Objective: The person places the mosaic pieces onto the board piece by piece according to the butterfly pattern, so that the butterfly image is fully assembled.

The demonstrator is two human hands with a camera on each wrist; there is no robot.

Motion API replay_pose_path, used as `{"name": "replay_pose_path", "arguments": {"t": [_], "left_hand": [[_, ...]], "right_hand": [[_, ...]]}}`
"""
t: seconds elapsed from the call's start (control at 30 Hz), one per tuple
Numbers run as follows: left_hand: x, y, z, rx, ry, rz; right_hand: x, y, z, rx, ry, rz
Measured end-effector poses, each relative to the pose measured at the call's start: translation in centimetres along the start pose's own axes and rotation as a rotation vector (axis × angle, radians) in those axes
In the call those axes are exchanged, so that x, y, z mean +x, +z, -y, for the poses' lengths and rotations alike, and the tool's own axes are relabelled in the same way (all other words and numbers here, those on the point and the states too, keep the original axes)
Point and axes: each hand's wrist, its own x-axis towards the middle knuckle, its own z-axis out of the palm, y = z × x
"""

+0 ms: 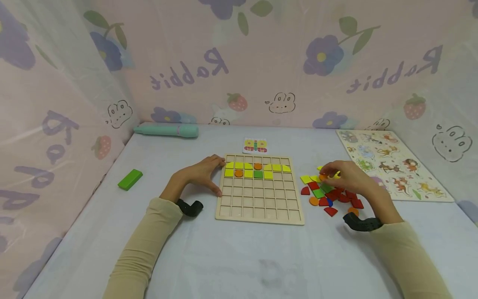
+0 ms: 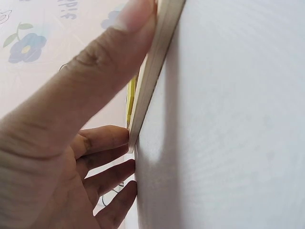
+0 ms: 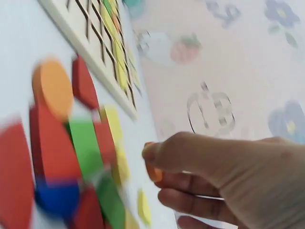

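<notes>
The wooden grid board (image 1: pixel 260 202) lies on the table, with yellow pieces, two orange discs (image 1: pixel 258 166) and a green square (image 1: pixel 258 175) in its upper rows. My left hand (image 1: pixel 203 172) is spread along the board's left edge. Its thumb touches that edge (image 2: pixel 157 57) and its fingers lie by the far corner. Over the pile of loose pieces at the board's right, my right hand (image 1: pixel 349 176) pinches an orange disc (image 3: pixel 153 168) between thumb and finger. The pile has red pieces (image 1: pixel 357 203), green squares (image 1: pixel 318 193), yellow squares (image 1: pixel 306 179) and a blue piece (image 3: pixel 58 198).
A small pattern card (image 1: pixel 255 145) lies behind the board. An animal puzzle board (image 1: pixel 422 174) is at the right. To the left are a green block (image 1: pixel 130 179) and, farther back, a teal cylindrical case (image 1: pixel 166 130). Printed cloth walls stand at the back and sides.
</notes>
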Motion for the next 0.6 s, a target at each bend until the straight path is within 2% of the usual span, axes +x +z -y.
{"name": "replay_pose_path", "arguments": {"t": [0.13, 0.27, 0.43, 0.6], "left_hand": [[0.1, 0.0, 0.1, 0.005, -0.013, 0.004], [0.3, 0.0, 0.2, 0.003, -0.025, 0.011], [0.4, 0.2, 0.3, 0.004, -0.02, 0.006], [0.3, 0.2, 0.4, 0.003, -0.023, 0.007]], "right_hand": [[2.2, 1.6, 2.6, 0.031, -0.128, -0.003], [4.0, 3.1, 4.7, 0.067, -0.197, -0.007], [5.5, 4.6, 5.8, 0.105, -0.205, -0.029], [6.2, 5.5, 6.1, 0.12, -0.183, -0.048]]}}
